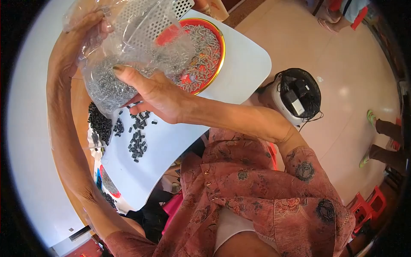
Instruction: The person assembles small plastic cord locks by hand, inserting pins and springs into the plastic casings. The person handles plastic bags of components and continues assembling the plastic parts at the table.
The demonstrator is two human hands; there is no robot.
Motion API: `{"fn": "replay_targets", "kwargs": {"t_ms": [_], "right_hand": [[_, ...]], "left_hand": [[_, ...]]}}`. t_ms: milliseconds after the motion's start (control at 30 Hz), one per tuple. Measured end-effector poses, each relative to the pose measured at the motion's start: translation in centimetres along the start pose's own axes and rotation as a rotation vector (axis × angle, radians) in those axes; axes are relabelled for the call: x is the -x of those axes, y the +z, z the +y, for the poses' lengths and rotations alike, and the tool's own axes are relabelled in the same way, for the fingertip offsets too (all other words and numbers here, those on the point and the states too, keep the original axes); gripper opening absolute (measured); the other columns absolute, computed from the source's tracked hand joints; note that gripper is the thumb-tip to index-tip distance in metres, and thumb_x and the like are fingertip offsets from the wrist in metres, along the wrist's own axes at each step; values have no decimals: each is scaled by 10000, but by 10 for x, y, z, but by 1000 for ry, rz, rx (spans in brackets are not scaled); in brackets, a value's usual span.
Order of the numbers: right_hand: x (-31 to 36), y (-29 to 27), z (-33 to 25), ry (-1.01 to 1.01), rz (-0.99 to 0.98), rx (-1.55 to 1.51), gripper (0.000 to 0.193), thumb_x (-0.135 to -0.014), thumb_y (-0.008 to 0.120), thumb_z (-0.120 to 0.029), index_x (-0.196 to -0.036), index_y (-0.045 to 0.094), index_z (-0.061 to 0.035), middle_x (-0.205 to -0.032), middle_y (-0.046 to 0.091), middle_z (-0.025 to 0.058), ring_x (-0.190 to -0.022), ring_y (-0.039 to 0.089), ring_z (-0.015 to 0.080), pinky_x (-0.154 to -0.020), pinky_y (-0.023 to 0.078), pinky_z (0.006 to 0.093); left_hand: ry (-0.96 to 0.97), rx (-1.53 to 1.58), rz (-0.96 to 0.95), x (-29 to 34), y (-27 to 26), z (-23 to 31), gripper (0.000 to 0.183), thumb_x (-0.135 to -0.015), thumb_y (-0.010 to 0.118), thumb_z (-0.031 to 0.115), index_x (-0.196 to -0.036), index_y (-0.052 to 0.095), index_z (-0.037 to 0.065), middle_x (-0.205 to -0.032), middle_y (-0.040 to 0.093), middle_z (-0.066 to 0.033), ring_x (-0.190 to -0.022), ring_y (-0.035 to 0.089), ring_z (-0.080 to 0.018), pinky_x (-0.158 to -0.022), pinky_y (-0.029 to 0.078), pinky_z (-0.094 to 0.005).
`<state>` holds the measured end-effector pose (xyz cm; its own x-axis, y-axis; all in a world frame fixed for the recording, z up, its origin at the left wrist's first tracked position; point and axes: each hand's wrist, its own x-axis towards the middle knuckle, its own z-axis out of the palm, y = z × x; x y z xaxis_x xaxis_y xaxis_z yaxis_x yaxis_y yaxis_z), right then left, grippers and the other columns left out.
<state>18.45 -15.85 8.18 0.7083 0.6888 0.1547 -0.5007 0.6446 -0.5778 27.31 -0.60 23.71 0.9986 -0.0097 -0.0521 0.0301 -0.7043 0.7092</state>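
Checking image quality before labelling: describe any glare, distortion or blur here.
Head view: fisheye bends the white table edges, with a black rim all round; glare whitens the clear plastic bag held in both hands; the floor shows a bright reflection; the small black pieces stay sharp.

The clear plastic bag [128, 51] covers the left part of the red tray [212, 47] and blurs the perforated scoop [147, 21] inside it. The left hand [83, 32] is half lost behind the bag's crumpled top; its grip can't be made out. The right hand [156, 92] hides some small black pieces [138, 139] on the white tabletop [239, 73]. At the top edge, a seated person [346, 13] is cut off.
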Motion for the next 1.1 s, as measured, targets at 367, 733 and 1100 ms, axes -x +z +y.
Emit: {"fn": "replay_targets", "kwargs": {"t_ms": [367,733,1100], "right_hand": [[-7,8,2,-25,-23,-11,577,-849,568,-589,-1168,593,-109,-983,644,6,-850,583,85,-675,474,248],[-15,12,0,-37,-33,4,564,-852,567,-588,-1145,600,-107,-975,659,7,-841,604,95,-643,466,238],[-24,11,-25,-66,-87,88,526,-846,582,-580,-1132,617,-140,-962,659,-6,-788,597,106,-614,455,260]], "left_hand": [[47,-23,76,7,-8,-2,430,-909,590,298,-1237,563,21,-981,669,-61,-907,630,-136,-791,490,-239],[49,-24,-10,2,-9,-1,351,-920,564,242,-1187,585,16,-973,645,-47,-948,620,-132,-834,491,-246],[101,74,64,4,-19,15,367,-913,573,203,-1223,572,6,-1146,619,-92,-1016,618,-171,-871,486,-267]]}}
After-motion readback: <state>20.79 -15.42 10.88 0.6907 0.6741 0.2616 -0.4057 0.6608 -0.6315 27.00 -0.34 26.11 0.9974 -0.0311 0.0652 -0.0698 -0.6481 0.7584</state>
